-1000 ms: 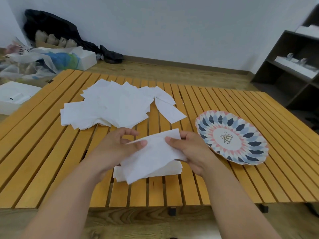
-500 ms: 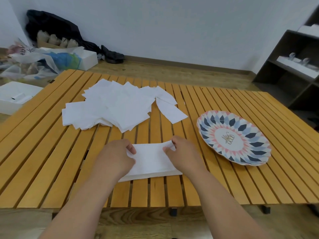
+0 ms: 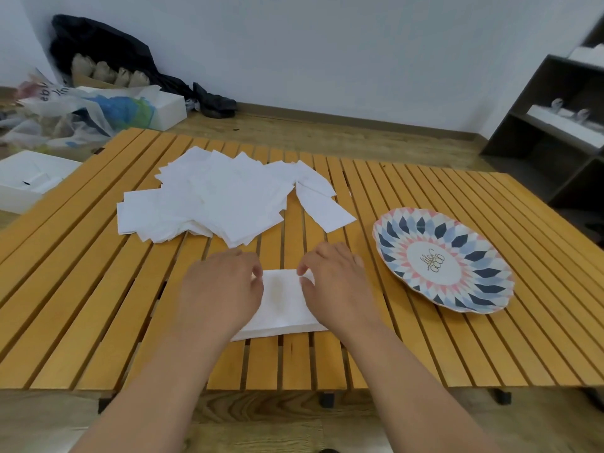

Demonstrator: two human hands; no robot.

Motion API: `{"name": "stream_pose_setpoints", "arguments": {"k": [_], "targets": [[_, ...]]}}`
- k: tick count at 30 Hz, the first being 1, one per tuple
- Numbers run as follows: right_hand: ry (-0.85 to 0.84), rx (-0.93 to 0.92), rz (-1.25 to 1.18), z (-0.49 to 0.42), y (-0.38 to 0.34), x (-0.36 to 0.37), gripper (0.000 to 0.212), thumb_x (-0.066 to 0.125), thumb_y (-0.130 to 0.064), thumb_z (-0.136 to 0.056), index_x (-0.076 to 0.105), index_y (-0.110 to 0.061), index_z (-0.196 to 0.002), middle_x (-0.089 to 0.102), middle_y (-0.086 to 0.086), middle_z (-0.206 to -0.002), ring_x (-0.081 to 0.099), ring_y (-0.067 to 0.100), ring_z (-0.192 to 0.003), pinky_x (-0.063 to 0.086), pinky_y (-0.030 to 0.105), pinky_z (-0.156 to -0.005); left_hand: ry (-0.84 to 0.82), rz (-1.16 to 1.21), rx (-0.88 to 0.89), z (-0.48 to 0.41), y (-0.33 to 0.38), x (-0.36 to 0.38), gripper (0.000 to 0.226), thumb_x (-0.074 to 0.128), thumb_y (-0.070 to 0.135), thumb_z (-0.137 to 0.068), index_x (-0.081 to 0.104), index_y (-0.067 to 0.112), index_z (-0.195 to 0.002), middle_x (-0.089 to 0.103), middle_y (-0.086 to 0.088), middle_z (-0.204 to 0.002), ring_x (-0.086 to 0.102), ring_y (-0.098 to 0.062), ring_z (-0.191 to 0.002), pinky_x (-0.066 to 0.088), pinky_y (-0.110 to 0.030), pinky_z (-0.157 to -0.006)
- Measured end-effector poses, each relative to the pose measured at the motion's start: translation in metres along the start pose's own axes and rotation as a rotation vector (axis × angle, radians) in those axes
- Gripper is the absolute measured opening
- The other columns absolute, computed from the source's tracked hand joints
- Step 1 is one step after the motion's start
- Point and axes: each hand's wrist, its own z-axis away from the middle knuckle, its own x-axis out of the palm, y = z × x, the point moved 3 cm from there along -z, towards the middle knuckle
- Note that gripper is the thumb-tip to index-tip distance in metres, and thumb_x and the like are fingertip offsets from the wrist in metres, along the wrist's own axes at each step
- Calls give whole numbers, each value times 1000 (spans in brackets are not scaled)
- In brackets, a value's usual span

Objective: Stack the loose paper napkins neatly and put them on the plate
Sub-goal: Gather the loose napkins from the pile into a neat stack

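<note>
A: Risk from here?

B: Scattered heap of loose white paper napkins (image 3: 212,201) lies unsorted, far left on the slatted yellow wooden worktop (image 3: 81,289). Uneven pressure could skew the small squared stack of white napkins (image 3: 282,302) at the near edge.

A: Fingers?

B: Left hand (image 3: 222,289): blurred, bent over the stack's left edge; grip cannot be told. Right hand (image 3: 336,282): thumb and forefinger pinch the far corner. Round patterned plate (image 3: 443,259), right, holds no napkins.

On the table (image 3: 98,289), the loose napkins (image 3: 212,197) lie behind the small stack (image 3: 282,299) — the plate (image 3: 441,259) to its right.
</note>
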Motion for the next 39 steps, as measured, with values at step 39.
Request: {"name": "stream_pose_setpoints", "arguments": {"k": [39], "targets": [[-269, 61, -103, 11, 4, 2, 40, 50, -43, -94, 49, -26, -130, 49, -7, -130, 40, 15, -125, 29, 35, -104, 103, 656, -428, -68, -75, 0, 22, 55, 15, -88, 61, 10, -67, 56, -13, -74, 50, -22, -70, 46, -37, -67]]}}
